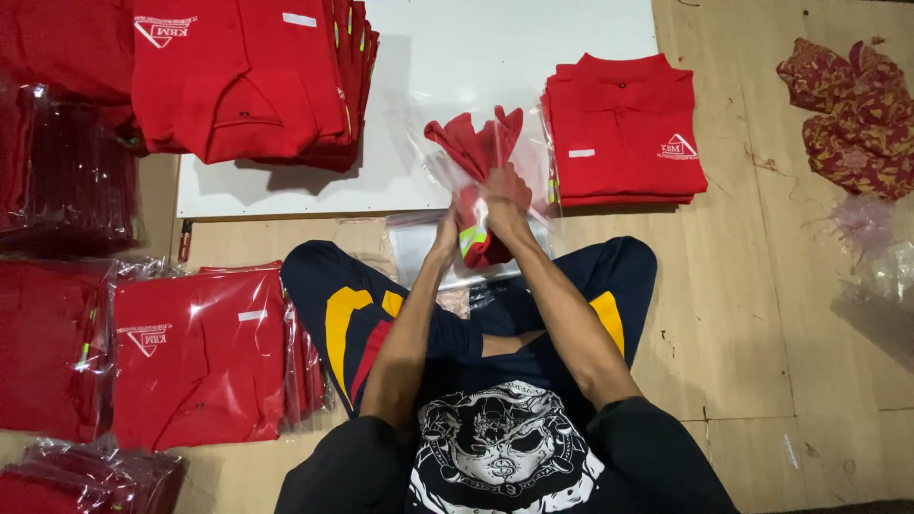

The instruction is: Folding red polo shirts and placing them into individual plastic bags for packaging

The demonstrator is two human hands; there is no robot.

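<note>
I sit cross-legged on the floor. A rolled red shirt [473,145] with a yellow-green reflective strip sits partly inside a clear plastic bag [522,143], held up in front of me. My right hand [506,193] grips the shirt and bag from the right. My left hand [446,231] touches the lower left of the bundle; its fingers are mostly hidden behind the shirt. Flat clear bags [411,249] lie on the floor just beyond my knees.
A white board [447,57] lies ahead, with a stack of folded red shirts [624,133] at its right and a taller stack [248,76] at its left. Bagged red shirts [195,352] pile at my left. Patterned cloth [852,114] and crumpled plastic [876,266] lie right.
</note>
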